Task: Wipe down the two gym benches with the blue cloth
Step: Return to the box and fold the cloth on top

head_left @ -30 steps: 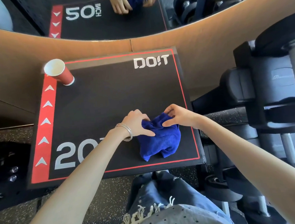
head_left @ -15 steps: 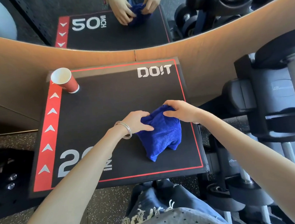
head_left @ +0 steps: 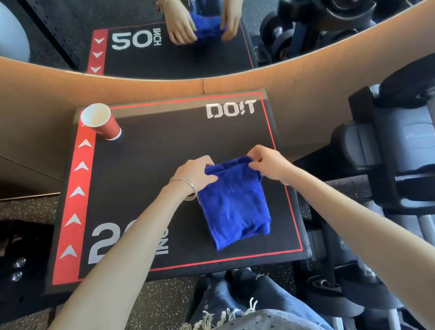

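Pinching the blue cloth (head_left: 234,203) at its far corners, the left hand (head_left: 194,173) and right hand (head_left: 269,163) grasp it, well apart from the paper cup (head_left: 101,122). Folding flat and square should give a firm wiping pad.

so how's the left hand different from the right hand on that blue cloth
The left hand wears thin bangles at the wrist; the right hand is bare. The left grips the near-left top corner of the blue cloth, the right the far-right corner. Both pinch its upper edge.
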A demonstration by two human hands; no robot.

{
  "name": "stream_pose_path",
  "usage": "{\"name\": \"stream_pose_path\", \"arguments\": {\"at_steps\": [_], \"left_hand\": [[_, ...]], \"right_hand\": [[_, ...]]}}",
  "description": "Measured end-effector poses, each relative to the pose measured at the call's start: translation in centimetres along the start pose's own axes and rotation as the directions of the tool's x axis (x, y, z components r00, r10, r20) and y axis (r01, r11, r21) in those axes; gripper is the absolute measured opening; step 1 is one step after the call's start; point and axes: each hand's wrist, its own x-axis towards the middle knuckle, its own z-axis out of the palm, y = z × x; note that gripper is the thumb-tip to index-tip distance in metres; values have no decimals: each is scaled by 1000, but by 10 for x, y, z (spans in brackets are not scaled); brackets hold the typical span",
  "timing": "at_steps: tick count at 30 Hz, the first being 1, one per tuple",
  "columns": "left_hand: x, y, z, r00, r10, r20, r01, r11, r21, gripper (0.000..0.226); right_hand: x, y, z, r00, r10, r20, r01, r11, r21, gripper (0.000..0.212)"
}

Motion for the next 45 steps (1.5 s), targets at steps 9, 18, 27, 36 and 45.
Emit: {"name": "stream_pose_path", "arguments": {"at_steps": [9,18,27,36,45], "left_hand": [[-38,8,74,993,121,11,-120,968,221,53],[-27,-2,100,983,129,134,-180,840,513,100],[36,6,63,979,115,168,-182,868,462,104],[88,15,36,975,124,182,-193,880,434,105],[136,23,15,967,148,206,-227,866,446,108]], "right_hand": [[-32,37,47,943,-328,51,316,843,-436,43],[-32,51,84,950,-235,205,303,549,-779,69],[17,22,55,981,-141,134,194,760,-621,79],[66,8,25,986,-94,135,160,731,-663,81],[106,-2,1,989,-33,145,123,734,-668,83]]}}
